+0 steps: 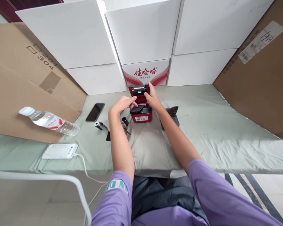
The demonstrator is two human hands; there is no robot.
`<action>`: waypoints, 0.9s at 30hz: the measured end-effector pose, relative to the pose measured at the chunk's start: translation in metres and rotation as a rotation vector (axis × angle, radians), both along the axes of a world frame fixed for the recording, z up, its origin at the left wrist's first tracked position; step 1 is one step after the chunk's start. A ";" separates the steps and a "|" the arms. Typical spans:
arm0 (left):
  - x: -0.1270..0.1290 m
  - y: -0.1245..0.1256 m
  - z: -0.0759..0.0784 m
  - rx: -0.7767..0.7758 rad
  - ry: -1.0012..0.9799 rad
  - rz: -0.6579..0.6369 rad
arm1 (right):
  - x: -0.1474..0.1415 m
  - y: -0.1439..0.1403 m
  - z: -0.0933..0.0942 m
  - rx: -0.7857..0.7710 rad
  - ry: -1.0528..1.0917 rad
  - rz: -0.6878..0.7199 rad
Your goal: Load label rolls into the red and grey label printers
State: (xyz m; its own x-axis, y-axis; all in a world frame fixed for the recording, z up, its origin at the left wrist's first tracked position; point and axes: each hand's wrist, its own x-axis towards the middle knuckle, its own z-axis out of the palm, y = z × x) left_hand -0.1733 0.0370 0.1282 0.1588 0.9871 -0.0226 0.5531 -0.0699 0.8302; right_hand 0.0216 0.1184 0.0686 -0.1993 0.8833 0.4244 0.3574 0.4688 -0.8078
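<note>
Centrally, red printer [141, 114], left fingers [131, 101] spread over its top, right fingers [150, 89] pressed on open lid.

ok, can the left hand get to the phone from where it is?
Probably yes. The left hand rests on the red device, and the phone lies flat on the cloth to its left, with nothing between them. The small black cylinder sits nearer the person, off that path.
</note>
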 end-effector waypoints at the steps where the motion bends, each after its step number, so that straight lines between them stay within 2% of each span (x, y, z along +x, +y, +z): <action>1: 0.000 0.002 -0.001 0.057 0.009 0.059 | -0.001 0.000 -0.001 0.002 0.011 0.006; 4: -0.001 0.009 -0.007 0.277 0.032 0.265 | -0.001 -0.001 -0.001 0.009 0.033 0.009; 6: -0.001 0.012 -0.010 0.367 0.038 0.348 | -0.001 -0.002 0.000 0.011 0.049 0.002; 13: 0.004 0.016 -0.009 0.491 0.062 0.402 | -0.002 -0.017 0.011 -0.031 0.091 -0.064; 18: 0.007 0.017 -0.008 0.379 0.028 0.278 | 0.002 -0.039 0.021 -0.029 0.057 -0.107; 21: 0.004 0.014 -0.011 0.314 0.064 0.249 | 0.004 -0.052 0.019 -0.033 0.035 -0.150; 25: 0.001 0.010 -0.026 0.250 0.132 0.286 | 0.001 -0.067 0.006 -0.096 0.063 -0.199; 27: 0.002 0.008 -0.038 0.224 0.050 0.323 | -0.003 -0.070 -0.001 -0.147 0.104 -0.219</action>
State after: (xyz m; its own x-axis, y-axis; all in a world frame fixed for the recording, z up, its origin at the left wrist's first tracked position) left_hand -0.1714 0.0448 0.0901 -0.1567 0.9674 0.1992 0.6158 -0.0620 0.7855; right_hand 0.0188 0.0487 0.0679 0.0412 0.9541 0.2965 0.3492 0.2643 -0.8990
